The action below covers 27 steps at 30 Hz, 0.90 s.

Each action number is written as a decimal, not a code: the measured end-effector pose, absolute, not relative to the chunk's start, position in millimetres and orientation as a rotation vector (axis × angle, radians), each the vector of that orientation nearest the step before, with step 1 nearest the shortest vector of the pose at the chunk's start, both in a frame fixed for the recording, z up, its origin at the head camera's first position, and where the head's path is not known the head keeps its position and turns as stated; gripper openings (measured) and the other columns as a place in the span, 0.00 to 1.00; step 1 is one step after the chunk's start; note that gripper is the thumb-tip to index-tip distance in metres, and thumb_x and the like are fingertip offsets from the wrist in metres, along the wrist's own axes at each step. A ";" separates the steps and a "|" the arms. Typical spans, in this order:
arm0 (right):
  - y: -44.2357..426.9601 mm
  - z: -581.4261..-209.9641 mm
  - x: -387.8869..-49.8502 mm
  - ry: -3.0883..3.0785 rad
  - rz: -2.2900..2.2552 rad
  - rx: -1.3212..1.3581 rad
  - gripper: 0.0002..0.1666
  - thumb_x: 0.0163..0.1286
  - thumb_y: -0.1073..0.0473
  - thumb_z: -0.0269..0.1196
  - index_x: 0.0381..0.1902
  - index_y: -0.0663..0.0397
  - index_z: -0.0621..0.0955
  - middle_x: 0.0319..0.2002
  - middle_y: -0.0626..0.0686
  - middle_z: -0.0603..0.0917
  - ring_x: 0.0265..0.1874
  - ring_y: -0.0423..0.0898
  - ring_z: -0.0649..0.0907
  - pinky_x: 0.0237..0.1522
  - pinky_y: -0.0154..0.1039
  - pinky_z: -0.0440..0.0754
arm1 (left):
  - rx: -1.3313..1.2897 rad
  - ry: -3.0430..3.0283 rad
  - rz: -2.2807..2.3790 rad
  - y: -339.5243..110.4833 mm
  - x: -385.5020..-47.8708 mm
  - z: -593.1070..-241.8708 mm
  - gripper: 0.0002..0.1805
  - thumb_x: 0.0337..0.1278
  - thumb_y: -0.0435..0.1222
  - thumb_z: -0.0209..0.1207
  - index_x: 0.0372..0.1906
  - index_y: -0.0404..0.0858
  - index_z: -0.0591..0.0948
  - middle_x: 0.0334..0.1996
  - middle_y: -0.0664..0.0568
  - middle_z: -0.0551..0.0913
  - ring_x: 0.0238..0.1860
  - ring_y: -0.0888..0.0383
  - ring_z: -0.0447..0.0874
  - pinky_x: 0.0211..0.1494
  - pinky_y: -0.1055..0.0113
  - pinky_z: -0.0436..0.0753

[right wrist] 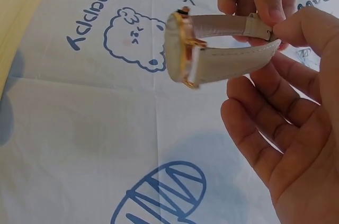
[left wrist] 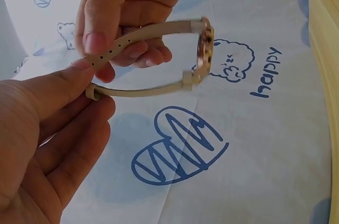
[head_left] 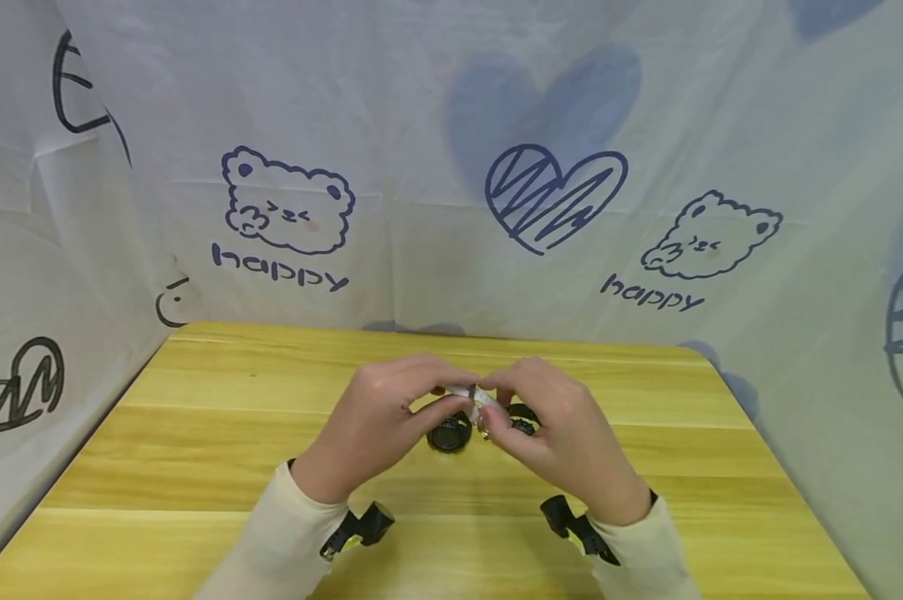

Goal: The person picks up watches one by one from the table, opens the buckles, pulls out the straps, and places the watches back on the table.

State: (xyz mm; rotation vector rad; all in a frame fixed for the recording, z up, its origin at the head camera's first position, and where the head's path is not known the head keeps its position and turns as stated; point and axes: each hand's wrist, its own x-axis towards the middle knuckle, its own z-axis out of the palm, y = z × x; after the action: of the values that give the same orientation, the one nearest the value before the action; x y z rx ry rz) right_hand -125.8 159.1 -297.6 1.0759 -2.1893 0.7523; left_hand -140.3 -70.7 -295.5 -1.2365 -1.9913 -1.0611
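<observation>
Above the middle of the table, both hands hold a wristwatch [left wrist: 205,49] with a pale strap and a gold-coloured case. My left hand [head_left: 379,421] pinches one end of the strap [left wrist: 145,92], near its keeper loop [left wrist: 94,92]. My right hand [head_left: 559,421] pinches the other end, where a row of small holes shows in the left wrist view. The two strap ends meet between the fingertips, and the strap forms a loop. In the right wrist view the watch case [right wrist: 179,49] hangs sideways at the loop's far end. Fingers partly hide the joined ends.
On the wooden table [head_left: 196,467], one black watch [head_left: 449,433] lies beneath the hands. Another black item [head_left: 524,418], partly hidden by the right hand, lies to its right. A white printed cloth [head_left: 413,208] hangs behind and at both sides.
</observation>
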 end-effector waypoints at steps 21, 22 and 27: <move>160.0 -296.4 -125.4 -2.235 0.703 0.992 0.03 0.71 0.58 0.66 0.41 0.49 0.86 0.34 0.43 0.83 0.32 0.37 0.80 0.30 0.32 0.80 | -1.138 -2.048 -1.011 -71.2 -143.6 -300.4 0.10 0.59 0.33 0.73 0.46 0.39 0.88 0.42 0.55 0.90 0.41 0.62 0.88 0.45 0.71 0.86; 160.0 -296.4 -125.5 -2.237 0.706 0.989 0.03 0.71 0.59 0.66 0.40 0.49 0.86 0.34 0.43 0.83 0.32 0.37 0.81 0.30 0.32 0.80 | -1.138 -2.044 -1.012 -71.4 -143.9 -300.3 0.10 0.59 0.33 0.73 0.46 0.39 0.88 0.42 0.55 0.90 0.41 0.62 0.88 0.45 0.70 0.86; 160.6 -296.6 -125.8 -2.251 0.712 0.971 0.04 0.69 0.61 0.67 0.41 0.51 0.85 0.36 0.44 0.85 0.33 0.38 0.83 0.33 0.34 0.83 | -1.153 -2.048 -1.033 -71.3 -144.2 -300.0 0.09 0.59 0.32 0.72 0.44 0.40 0.87 0.40 0.56 0.89 0.40 0.63 0.86 0.44 0.70 0.86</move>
State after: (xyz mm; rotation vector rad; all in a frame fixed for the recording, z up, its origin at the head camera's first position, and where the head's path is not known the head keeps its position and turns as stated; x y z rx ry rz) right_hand -125.8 160.6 -296.6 0.9712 -2.2509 0.7124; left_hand -144.2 -71.3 -300.0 -1.1531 -2.0482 -1.0329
